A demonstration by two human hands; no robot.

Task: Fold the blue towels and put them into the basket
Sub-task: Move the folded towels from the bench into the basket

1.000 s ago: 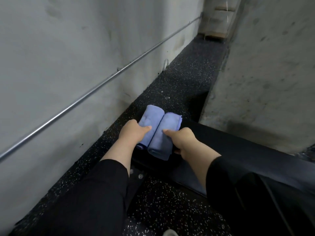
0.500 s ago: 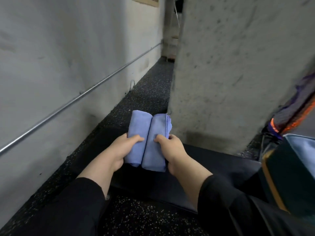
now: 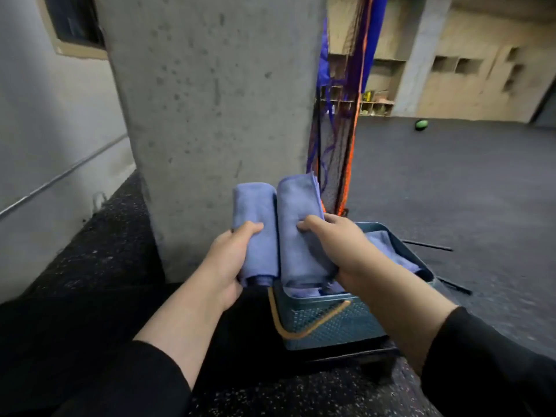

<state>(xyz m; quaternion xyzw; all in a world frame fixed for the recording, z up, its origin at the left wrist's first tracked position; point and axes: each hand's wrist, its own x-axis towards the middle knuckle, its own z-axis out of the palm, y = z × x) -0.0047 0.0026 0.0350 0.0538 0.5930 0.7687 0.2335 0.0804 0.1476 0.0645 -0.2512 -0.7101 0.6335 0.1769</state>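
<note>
Two folded blue towels are held side by side in the air. My left hand (image 3: pixel 230 260) grips the left towel (image 3: pixel 255 224) with the thumb on top. My right hand (image 3: pixel 340 245) grips the right towel (image 3: pixel 301 227) the same way. Both sit just above the near left corner of a teal woven basket (image 3: pixel 325 323) with a tan handle. The basket holds more blue towels (image 3: pixel 388 248), partly hidden behind my right hand and forearm.
A concrete pillar (image 3: pixel 210 115) stands directly behind the towels. A blue and orange net (image 3: pixel 340 130) hangs at its right edge. Dark speckled floor spreads to the right, with a green ball (image 3: pixel 421 124) far off. A grey wall with a metal rail runs along the left.
Both hands lifted the two towels off the black mat and carried them rightward. The view swung right, bringing the basket under the towels.
</note>
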